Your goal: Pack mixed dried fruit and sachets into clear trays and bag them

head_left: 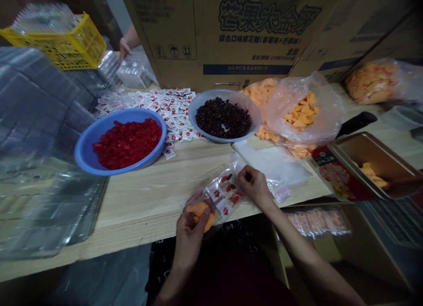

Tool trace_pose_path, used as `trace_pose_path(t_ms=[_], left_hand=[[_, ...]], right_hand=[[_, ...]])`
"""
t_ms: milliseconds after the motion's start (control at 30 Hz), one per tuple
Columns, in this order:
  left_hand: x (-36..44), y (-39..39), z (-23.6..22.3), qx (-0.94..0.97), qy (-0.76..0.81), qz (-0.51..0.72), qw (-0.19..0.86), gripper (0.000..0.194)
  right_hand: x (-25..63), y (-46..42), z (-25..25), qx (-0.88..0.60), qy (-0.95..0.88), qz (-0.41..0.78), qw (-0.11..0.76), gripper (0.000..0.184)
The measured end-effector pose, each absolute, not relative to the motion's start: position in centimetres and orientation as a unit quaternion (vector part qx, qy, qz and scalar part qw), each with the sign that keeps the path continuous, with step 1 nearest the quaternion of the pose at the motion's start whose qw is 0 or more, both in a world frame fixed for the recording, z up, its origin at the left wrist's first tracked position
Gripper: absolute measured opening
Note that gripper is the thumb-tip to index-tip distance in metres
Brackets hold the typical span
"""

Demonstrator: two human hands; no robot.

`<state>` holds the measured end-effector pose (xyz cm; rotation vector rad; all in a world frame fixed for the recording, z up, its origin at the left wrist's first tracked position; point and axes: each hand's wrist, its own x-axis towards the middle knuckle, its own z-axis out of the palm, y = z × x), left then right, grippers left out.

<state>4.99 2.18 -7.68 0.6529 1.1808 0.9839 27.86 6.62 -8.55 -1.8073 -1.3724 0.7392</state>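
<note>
Head view: the left hand [191, 229] was closed, gripping orange pieces [198, 211] between thumb and fingers at the near left end of a clear tray [220, 193]; the tray lay near the table's front edge, with packets [224, 208] and red and dark pieces in its cells. The right hand [256, 185] had its fingers closed together at the tray's far right end; whether they pinched film could not be told.

Below the table [142, 200], to the right, an open box [366, 253] held wrapped packs [319, 221]; at the left, clear lids [59, 213] lay flat near the table edge. Beyond the right hand lay clear bags [274, 163]; a tin [380, 163] with orange pieces inside stood farther right, a black handle [358, 123] just behind it.

Farther back, a blue bowl [82, 154] held red pieces [127, 143] and a pale bowl [256, 119] held dark pieces [223, 116]; loose packets spread between and behind them; an open bag [274, 114] of orange pieces sat right of the pale bowl, and another bag [373, 81] lay beyond the tin. Behind stood a large carton [211, 37]; left of it, another person's hand [126, 46] touched clear trays [134, 72], near a yellow basket [82, 42].
</note>
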Motion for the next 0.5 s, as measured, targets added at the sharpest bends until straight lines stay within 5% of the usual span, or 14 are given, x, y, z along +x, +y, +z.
trace_pose_path(t_ms=[267, 500], left_hand=[[4.4, 3.8, -6.7, 0.351, 0.510, 0.389, 0.682, 0.035], [6.2, 4.4, -7.7, 0.268, 0.494, 0.437, 0.703, 0.033]], right_hand=[[26.6, 7.3, -8.3, -0.713, -0.565, 0.215, 0.356, 0.017], [25.8, 6.2, -7.6, -0.640, -0.702, 0.124, 0.287, 0.022]])
